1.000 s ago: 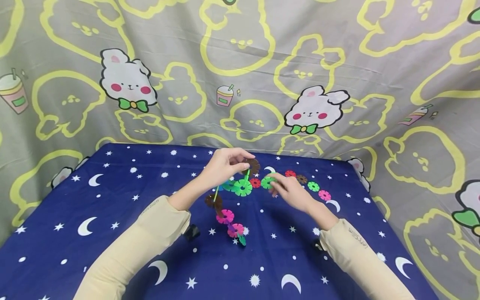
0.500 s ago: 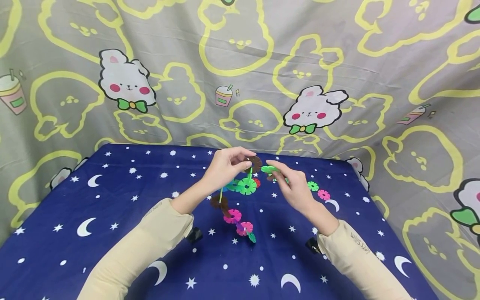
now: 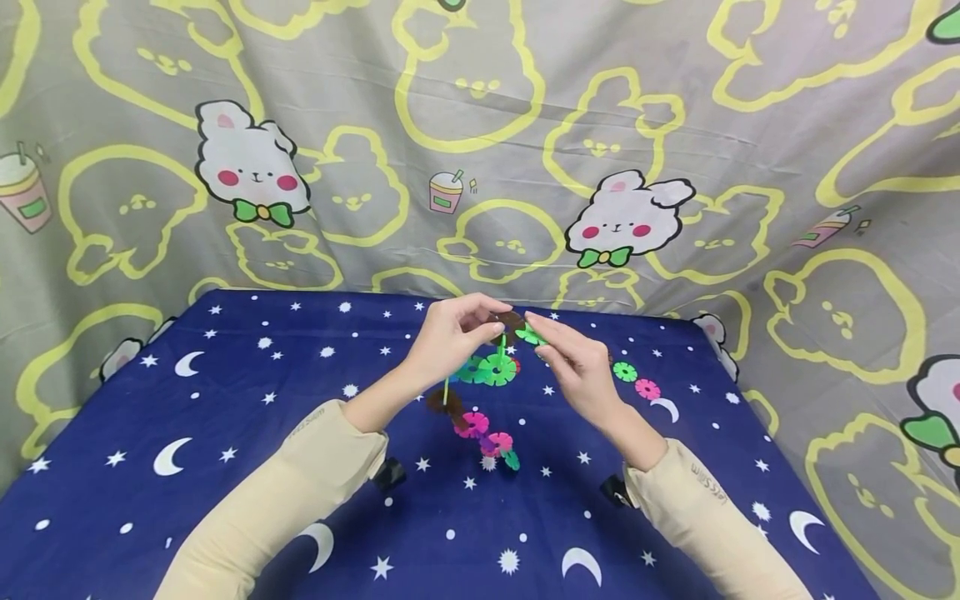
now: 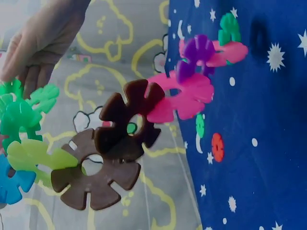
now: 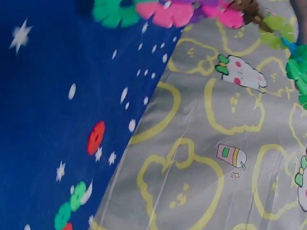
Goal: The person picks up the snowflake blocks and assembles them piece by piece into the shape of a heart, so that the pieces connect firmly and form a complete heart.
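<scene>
My left hand pinches the top of a chain of slotted flower discs, by a brown disc. Thumb and fingers of my right hand hold a green disc against that brown disc's right edge; whether their slots interlock, I cannot tell. Below hang a green disc, a darker brown one and a pink one. In the left wrist view the chain shows brown, pink, purple and yellow-green discs. The right wrist view catches its pink disc.
Loose green and pink discs lie on the star-patterned blue cloth, right of my right hand. A loose red disc appears in the right wrist view. Behind the table hangs a grey patterned curtain.
My right hand has lifted the green disc from the cloth and brought it up and left to the brown disc. The hanging chain has swung slightly right; my left hand keeps its grip.
</scene>
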`<action>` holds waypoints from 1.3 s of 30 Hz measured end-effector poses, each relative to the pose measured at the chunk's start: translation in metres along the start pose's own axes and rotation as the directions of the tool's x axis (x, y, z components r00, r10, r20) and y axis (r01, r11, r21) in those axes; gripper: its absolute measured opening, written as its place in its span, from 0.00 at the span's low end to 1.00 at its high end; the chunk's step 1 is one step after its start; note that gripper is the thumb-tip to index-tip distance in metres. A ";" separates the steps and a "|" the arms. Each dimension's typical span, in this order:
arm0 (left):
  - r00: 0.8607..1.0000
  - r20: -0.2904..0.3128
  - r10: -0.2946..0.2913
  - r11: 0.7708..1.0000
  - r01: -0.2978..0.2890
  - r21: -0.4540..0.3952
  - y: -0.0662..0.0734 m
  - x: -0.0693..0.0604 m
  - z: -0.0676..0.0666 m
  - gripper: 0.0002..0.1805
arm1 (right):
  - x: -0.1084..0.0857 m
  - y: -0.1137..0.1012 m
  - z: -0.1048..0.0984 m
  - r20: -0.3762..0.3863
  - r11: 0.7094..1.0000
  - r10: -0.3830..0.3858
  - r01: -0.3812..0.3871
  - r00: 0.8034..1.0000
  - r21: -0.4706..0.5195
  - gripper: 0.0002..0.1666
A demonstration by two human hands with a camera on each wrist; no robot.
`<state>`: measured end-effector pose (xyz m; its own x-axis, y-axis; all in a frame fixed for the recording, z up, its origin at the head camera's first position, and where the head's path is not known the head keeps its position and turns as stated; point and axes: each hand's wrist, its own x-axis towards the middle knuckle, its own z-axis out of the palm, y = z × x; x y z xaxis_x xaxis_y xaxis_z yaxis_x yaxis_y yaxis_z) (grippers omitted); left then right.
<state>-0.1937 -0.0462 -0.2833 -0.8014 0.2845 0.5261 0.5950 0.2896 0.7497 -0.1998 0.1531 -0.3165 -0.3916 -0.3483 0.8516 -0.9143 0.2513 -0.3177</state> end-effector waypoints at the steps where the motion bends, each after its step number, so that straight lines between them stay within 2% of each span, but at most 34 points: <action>1: 1.000 0.000 0.002 1.000 -0.002 -0.012 0.000 0.000 0.000 0.10 | 0.000 -0.001 -0.001 0.009 0.997 0.049 -0.050 0.999 0.060 0.21; 3: 1.000 0.002 0.008 0.999 -0.008 -0.036 0.000 0.000 0.001 0.10 | 0.000 -0.003 -0.004 0.034 0.973 0.158 -0.162 0.987 0.163 0.24; 5: 1.000 0.004 0.016 0.998 -0.016 -0.058 0.001 0.000 0.001 0.10 | 0.001 -0.006 -0.007 0.067 0.931 0.269 -0.277 0.961 0.238 0.27; 7: 1.000 0.004 0.024 0.997 -0.023 -0.072 0.002 0.000 0.001 0.10 | 0.002 -0.008 -0.010 0.108 0.884 0.370 -0.386 0.922 0.264 0.32; 10: 1.000 0.002 0.026 0.996 -0.026 -0.081 0.002 -0.001 0.001 0.10 | 0.004 -0.011 -0.014 0.202 0.797 0.489 -0.528 0.849 0.293 0.36; 12: 1.000 0.009 0.028 0.996 -0.028 -0.086 0.002 -0.001 0.001 0.10 | 0.004 -0.012 -0.017 0.256 0.748 0.531 -0.588 0.808 0.306 0.36; 14: 0.999 0.017 0.032 0.995 -0.031 -0.090 0.002 -0.002 0.002 0.10 | 0.005 -0.013 -0.019 0.297 0.715 0.545 -0.620 0.784 0.324 0.33; 17: 0.999 0.028 0.043 0.996 -0.040 -0.077 0.001 -0.002 0.003 0.09 | 0.003 -0.014 -0.021 0.313 0.730 0.532 -0.614 0.787 0.301 0.25; 21: 0.998 0.035 0.043 0.997 -0.041 -0.058 0.002 -0.002 0.005 0.09 | 0.002 -0.013 -0.022 0.326 0.763 0.497 -0.584 0.804 0.277 0.20; 25: 0.998 0.037 0.049 0.997 -0.047 -0.053 0.001 -0.001 0.005 0.09 | 0.005 -0.011 -0.020 0.363 0.754 0.469 -0.579 0.805 0.310 0.22; 28: 0.997 0.044 0.064 0.996 -0.061 -0.060 0.000 -0.001 0.003 0.09 | 0.007 -0.011 -0.020 0.393 0.739 0.456 -0.586 0.798 0.333 0.22; 32: 0.994 0.080 0.069 0.995 -0.063 -0.079 -0.002 -0.002 0.002 0.10 | 0.005 -0.008 -0.019 0.420 0.734 0.452 -0.596 0.787 0.327 0.24; 39: 0.990 0.132 0.056 0.994 -0.042 -0.105 -0.004 -0.002 0.000 0.10 | 0.004 -0.007 -0.019 0.430 0.695 0.513 -0.653 0.743 0.300 0.25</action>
<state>-0.1943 -0.0481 -0.2870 -0.7517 0.4181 0.5100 0.6187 0.1793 0.7649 -0.1931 0.1676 -0.3030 -0.8042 -0.5183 0.2910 -0.4108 0.1309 -0.9023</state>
